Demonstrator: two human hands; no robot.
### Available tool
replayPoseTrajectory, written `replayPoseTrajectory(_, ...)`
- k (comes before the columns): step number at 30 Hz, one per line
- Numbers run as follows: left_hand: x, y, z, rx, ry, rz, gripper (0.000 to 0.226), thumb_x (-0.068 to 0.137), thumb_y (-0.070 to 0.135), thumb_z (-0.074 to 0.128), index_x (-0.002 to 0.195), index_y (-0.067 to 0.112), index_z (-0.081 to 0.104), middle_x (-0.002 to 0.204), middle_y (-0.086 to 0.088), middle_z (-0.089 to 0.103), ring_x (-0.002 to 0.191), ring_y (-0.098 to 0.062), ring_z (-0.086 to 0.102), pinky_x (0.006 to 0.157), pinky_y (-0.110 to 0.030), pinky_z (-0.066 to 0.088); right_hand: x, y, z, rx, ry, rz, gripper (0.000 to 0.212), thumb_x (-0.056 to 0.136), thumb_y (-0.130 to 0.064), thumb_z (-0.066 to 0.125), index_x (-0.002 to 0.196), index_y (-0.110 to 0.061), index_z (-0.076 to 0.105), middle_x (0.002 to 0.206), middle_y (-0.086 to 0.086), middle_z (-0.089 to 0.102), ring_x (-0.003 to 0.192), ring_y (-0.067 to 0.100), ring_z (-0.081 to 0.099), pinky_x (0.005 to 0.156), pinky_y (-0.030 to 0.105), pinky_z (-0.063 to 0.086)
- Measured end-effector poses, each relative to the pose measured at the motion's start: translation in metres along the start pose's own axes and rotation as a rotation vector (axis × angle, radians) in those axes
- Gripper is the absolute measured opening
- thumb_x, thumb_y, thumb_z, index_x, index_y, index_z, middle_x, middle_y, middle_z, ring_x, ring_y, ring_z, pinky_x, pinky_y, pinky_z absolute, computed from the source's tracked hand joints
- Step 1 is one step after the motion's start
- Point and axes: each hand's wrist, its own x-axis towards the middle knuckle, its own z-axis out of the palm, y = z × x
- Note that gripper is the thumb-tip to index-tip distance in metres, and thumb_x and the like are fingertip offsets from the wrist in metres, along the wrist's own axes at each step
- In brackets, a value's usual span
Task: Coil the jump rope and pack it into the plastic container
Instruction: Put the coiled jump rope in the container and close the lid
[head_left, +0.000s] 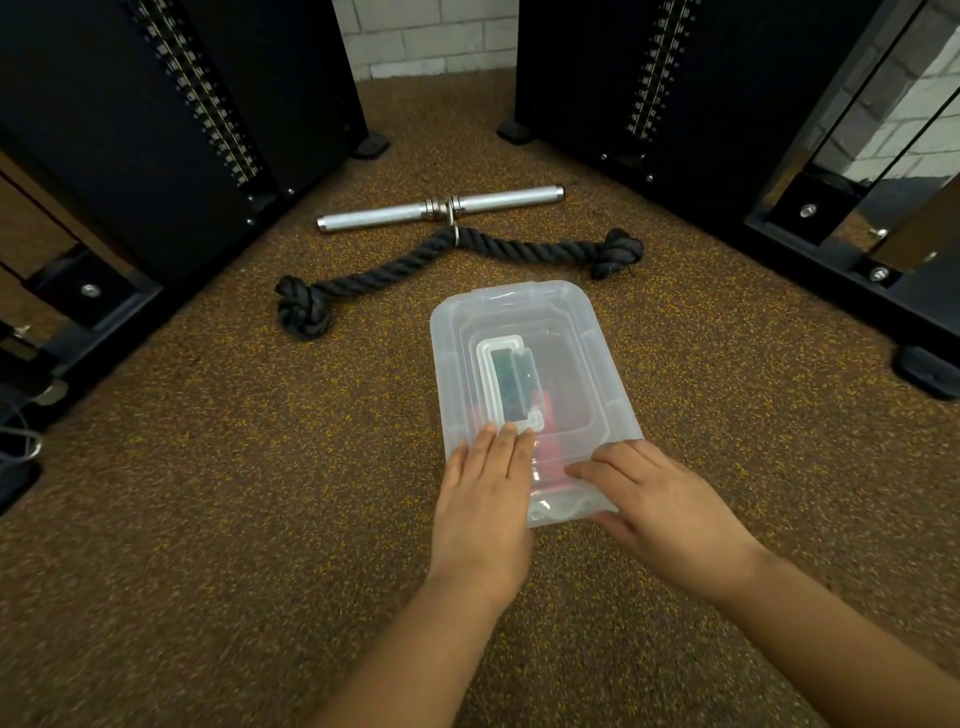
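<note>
A translucent plastic container (571, 332) lies on the speckled brown floor with its lid on. Through the lid I make out red (548, 447) and dark green (511, 382) shapes inside; whether they belong to the jump rope I cannot tell. My left hand (483, 499) lies flat on the near left part of the lid, fingers together and stretched out. My right hand (660, 499) rests over the near right corner, fingers on the lid and thumb along the near edge.
Just beyond the container lies a thick black knotted rope (452, 265), clipped to a short chrome bar (441, 207). Black weight-stack machines stand at the left (156, 130) and right (675, 104). A black rubber foot (927, 371) sits at the right.
</note>
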Motion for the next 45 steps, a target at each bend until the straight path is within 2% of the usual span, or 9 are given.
replayPoseTrajectory(4,-0.002,0.002,-0.004,-0.002,-0.039,0.009,0.093,0.080,0.048,0.061,0.150,0.022,0.008,0.158,0.004,0.014,0.147,-0.017,0.004,0.119,-0.037,-0.008,-0.003,0.000,-0.009,0.078,-0.051,0.014,0.053,0.069,-0.044,0.073,0.118,-0.027,0.060,0.103,-0.010,0.060,0.097,0.010,0.056,0.087,0.023,0.047)
replayPoseTrajectory(7,0.008,0.000,-0.010,-0.079,-0.024,0.019,0.101,0.068,0.083,0.040,0.148,0.025,0.017,0.155,0.004,0.021,0.145,-0.015,0.010,0.119,-0.039,-0.004,0.012,0.005,-0.021,0.376,-0.018,0.146,0.046,0.079,-0.058,0.058,0.117,-0.032,0.061,0.105,-0.014,0.060,0.101,0.002,0.053,0.090,0.017,0.040)
replayPoseTrajectory(13,0.075,-0.019,-0.009,-0.129,-0.011,-0.086,0.074,0.094,0.059,0.024,0.152,0.019,0.003,0.161,-0.002,-0.013,0.147,-0.016,-0.017,0.116,-0.035,-0.016,0.100,0.044,-0.023,0.510,0.284,0.399,0.021,0.092,-0.020,0.054,0.108,-0.019,0.068,0.100,-0.002,0.062,0.100,0.015,0.057,0.089,0.031,0.045)
replayPoseTrajectory(18,0.127,-0.031,-0.008,-0.085,-0.026,-0.168,0.077,0.093,0.058,0.028,0.153,0.018,-0.001,0.161,-0.004,-0.014,0.146,-0.018,-0.021,0.117,-0.044,-0.015,0.188,0.087,-0.008,0.489,0.029,0.598,0.037,0.094,-0.036,0.045,0.121,-0.016,0.060,0.127,0.012,0.056,0.120,0.030,0.050,0.101,0.037,0.040)
replayPoseTrajectory(29,0.131,-0.041,-0.004,-0.010,0.051,-0.089,0.084,0.088,0.064,0.029,0.152,0.018,-0.001,0.162,-0.001,-0.006,0.148,-0.017,-0.014,0.116,-0.047,-0.014,0.241,0.111,-0.001,0.830,-0.345,0.856,0.077,0.084,-0.069,0.042,0.137,-0.013,0.045,0.139,0.014,0.050,0.119,0.033,0.053,0.096,0.040,0.043)
replayPoseTrajectory(32,0.131,-0.042,-0.004,-0.012,0.044,-0.088,0.085,0.088,0.064,0.031,0.152,0.018,-0.001,0.162,0.000,-0.006,0.148,-0.016,-0.013,0.117,-0.048,-0.013,0.238,0.114,0.003,1.027,-0.376,0.858,0.079,0.068,-0.072,0.061,0.124,-0.016,0.058,0.122,0.012,0.064,0.105,0.029,0.064,0.096,0.046,0.048)
replayPoseTrajectory(38,0.131,-0.041,-0.003,-0.022,0.064,-0.088,0.085,0.087,0.064,0.032,0.152,0.017,0.003,0.162,-0.001,-0.003,0.148,-0.017,-0.010,0.117,-0.048,-0.013,0.230,0.122,0.004,1.201,-0.429,0.669,0.053,0.068,-0.037,0.079,0.112,-0.010,0.066,0.112,0.016,0.070,0.102,0.032,0.067,0.087,0.045,0.054)
replayPoseTrajectory(42,0.132,-0.042,-0.004,-0.015,0.058,-0.089,0.085,0.087,0.064,0.032,0.152,0.018,0.003,0.162,0.000,-0.004,0.148,-0.017,-0.010,0.117,-0.048,-0.012,0.229,0.119,0.004,1.114,-0.341,0.605,0.056,0.058,-0.039,0.083,0.108,-0.021,0.066,0.112,0.011,0.067,0.101,0.030,0.067,0.088,0.044,0.054)
replayPoseTrajectory(45,0.132,-0.042,-0.004,-0.019,0.063,-0.087,0.085,0.087,0.064,0.032,0.152,0.018,0.004,0.162,0.000,-0.003,0.148,-0.016,-0.009,0.117,-0.048,-0.012,0.229,0.112,0.002,0.967,-0.225,0.525,0.043,0.069,-0.032,0.080,0.109,-0.028,0.064,0.117,0.013,0.063,0.106,0.028,0.063,0.090,0.036,0.053)
